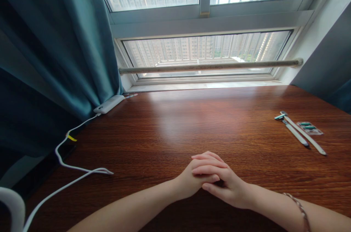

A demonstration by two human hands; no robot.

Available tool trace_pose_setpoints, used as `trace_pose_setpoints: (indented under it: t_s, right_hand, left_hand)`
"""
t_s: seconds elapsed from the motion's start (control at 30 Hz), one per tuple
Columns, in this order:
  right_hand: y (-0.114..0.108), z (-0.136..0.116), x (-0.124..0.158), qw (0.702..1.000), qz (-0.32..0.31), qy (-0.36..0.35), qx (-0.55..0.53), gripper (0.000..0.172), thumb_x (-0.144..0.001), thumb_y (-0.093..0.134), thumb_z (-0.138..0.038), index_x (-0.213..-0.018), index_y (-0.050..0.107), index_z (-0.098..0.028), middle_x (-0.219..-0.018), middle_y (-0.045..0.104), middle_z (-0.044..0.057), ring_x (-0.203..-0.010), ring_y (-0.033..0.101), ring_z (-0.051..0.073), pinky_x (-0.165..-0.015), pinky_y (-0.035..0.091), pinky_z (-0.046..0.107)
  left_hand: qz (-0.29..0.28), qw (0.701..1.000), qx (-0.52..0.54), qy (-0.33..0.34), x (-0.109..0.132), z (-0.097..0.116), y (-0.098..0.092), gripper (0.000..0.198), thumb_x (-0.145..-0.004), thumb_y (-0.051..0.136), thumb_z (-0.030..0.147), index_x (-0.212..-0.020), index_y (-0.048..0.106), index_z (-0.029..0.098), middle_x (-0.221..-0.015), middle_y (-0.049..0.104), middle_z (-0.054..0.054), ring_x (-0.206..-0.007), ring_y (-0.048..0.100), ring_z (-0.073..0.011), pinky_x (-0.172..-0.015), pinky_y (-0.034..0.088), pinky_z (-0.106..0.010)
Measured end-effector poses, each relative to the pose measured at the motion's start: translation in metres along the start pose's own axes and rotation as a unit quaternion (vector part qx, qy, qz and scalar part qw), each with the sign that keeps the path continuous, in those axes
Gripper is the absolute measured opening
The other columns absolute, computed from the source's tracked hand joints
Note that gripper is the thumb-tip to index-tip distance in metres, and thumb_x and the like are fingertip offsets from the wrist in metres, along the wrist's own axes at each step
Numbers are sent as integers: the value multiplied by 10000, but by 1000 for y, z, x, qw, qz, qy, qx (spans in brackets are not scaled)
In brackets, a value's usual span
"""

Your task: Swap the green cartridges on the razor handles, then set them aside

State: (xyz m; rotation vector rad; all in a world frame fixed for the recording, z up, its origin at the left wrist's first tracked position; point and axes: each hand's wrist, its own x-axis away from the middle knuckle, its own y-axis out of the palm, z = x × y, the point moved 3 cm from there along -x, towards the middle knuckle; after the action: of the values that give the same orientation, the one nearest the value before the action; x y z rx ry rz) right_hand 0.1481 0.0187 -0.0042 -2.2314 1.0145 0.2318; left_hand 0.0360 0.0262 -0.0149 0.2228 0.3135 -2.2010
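My left hand and my right hand are clasped together above the near middle of the brown wooden table. The right fingers lie over the left ones, and nothing shows between the hands. Far from both, on the right, lies a razor with a teal head and a pale handle. Touching or crossing it near the head is a long white stick-like handle; its kind is unclear. Beside them sits a clear plastic pack holding teal pieces that look like razor heads.
A white power-strip-like box rests at the back left edge against the blue curtain. Its white cable loops over the table's left side. Behind the table are a window and a horizontal rail.
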Motion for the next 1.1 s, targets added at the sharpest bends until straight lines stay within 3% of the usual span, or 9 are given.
trace_pose_setpoints:
  t_s: [1.1]
  right_hand:
    - [0, -1, 0, 1000, 0, -5, -3, 355, -801, 536, -224, -1155, 521, -230, -1172, 558, 70, -1211, 375, 202, -998, 300, 403]
  left_hand:
    - [0, 1000, -7, -7, 0, 3, 0, 306, -776, 553, 341, -1031, 610, 181, -1056, 525, -77, -1021, 495, -199, -895, 418, -358]
